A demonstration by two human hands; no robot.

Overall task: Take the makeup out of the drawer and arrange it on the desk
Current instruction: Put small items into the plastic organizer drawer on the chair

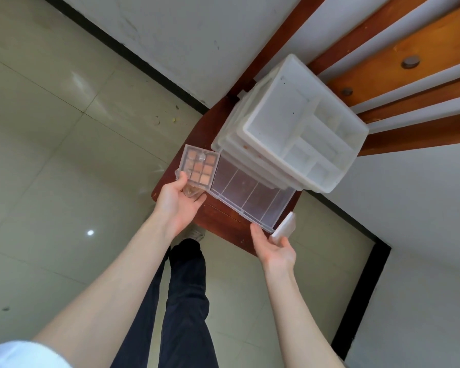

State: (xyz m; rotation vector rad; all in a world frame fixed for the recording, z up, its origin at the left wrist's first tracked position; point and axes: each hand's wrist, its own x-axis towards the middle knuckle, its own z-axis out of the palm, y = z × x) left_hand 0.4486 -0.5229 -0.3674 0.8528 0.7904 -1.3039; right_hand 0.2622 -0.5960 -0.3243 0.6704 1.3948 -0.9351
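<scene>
A: Where is the makeup just now?

B: The eyeshadow palette [198, 165], a clear case with rows of tan and orange pans, is at the left end of the pulled-out clear drawer [246, 196]. The left hand [176, 201] holds it: thumb on its near edge, fingers curled under it. A second small clear piece shows beneath the palette against those fingers, but I cannot tell what it is.

A: And the other hand?

B: The right hand [275, 249] is at the drawer's near right corner, palm up, holding a small white case [284, 226] with its fingers behind it. The thumb lies close to the drawer's front edge; whether it touches, I cannot tell.

A: What does the drawer belong to?

B: A white plastic organizer [295, 126] with open compartments on top. The drawer sticks out of its base, toward the person, divided into strips through which you see the reddish-brown wooden desk [223, 216] below.

A: Anything else?

B: Dark trousers [186, 301] below the drawer, over pale floor tiles [51, 155].
</scene>
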